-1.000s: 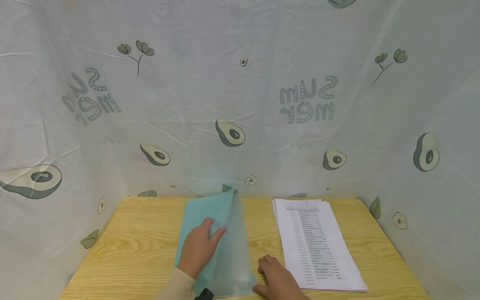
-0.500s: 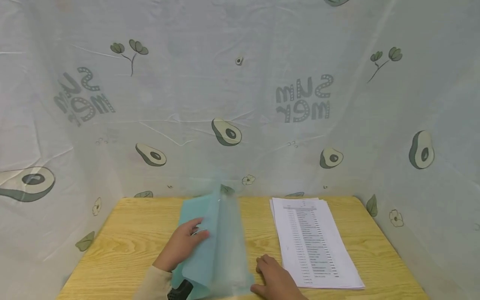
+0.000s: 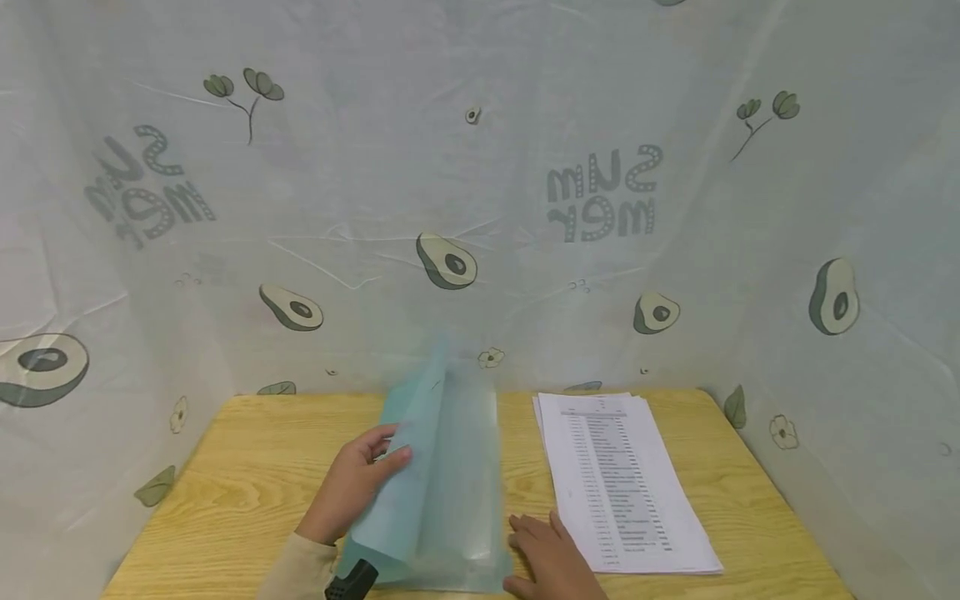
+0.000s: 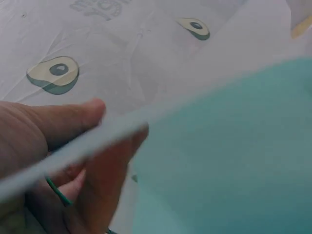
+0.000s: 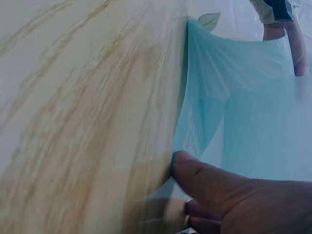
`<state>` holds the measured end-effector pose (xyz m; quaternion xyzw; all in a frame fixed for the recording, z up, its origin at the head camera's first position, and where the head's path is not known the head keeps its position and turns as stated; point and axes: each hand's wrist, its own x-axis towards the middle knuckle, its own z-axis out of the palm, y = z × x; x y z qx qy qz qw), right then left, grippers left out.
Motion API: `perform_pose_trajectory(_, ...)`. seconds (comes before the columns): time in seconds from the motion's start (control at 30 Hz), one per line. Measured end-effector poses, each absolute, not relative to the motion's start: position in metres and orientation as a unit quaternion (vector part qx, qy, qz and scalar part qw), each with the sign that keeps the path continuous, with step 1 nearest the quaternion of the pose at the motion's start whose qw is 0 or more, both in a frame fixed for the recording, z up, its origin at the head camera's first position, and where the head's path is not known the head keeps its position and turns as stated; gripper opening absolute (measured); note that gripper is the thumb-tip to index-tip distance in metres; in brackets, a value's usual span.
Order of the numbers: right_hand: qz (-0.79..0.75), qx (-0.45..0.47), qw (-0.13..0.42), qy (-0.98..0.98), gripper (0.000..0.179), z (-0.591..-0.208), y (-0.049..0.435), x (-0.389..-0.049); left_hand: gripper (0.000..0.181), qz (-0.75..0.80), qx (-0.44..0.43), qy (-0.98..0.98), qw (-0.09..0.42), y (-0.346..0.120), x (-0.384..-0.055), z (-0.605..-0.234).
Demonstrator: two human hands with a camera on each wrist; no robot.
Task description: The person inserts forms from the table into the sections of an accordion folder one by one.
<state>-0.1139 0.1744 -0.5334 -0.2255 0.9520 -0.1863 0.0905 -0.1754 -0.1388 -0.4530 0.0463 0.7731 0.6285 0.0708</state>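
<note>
A light blue plastic folder [image 3: 408,500] lies spread on the table, its blue leaf raised and bowed toward the left. My left hand [image 3: 352,479] pinches the left edge of that leaf between thumb and fingers. In the left wrist view, the leaf's edge [image 4: 117,132] passes between thumb and fingertips. Translucent plastic [image 3: 465,483] shows on the folder's right half. At the folder's lower right corner rests my right hand [image 3: 557,557], fingers spread on the table. The right wrist view has its thumb [image 5: 204,178] right at the folder's edge.
A stack of printed sheets [image 3: 622,500] lies on the right of the wooden table [image 3: 247,492], close to my right hand. A pale curtain [image 3: 360,208] with avocado prints hangs around the back and sides. A black device [image 3: 351,579] is on my left wrist.
My left hand has moved left and slightly down, drawing the blue leaf over with it and uncovering more translucent plastic. The right hand has stayed by the folder's corner, its fingers slightly more spread.
</note>
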Motion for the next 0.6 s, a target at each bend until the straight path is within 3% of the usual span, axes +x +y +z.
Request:
perform_pose_trajectory(0.23, -0.202, -0.237, 0.060, 0.948, 0.055, -0.540, 0.180, -0.114, 0.061, 0.659, 0.051, 0.739, 0.133, -0.160, -0.175, -0.451)
perform_pose_trajectory(0.33, -0.203, -0.241, 0.053, 0.948, 0.053, -0.541, 0.181, -0.115, 0.067, 0.674, 0.046, 0.725, 0.136, -0.165, -0.173, -0.451)
perform_pose_trajectory(0.43, -0.202, -0.242, 0.048, 0.948, 0.052, -0.543, 0.180, -0.115, 0.068, 0.673, 0.040, 0.731, 0.106, -0.165, -0.172, -0.451)
perform_pose_trajectory(0.6, -0.206, -0.235, 0.045, 0.949, 0.048, -0.547, 0.179, -0.116, 0.045, 0.590, 0.019, 0.807, 0.029, -0.159, -0.174, -0.456)
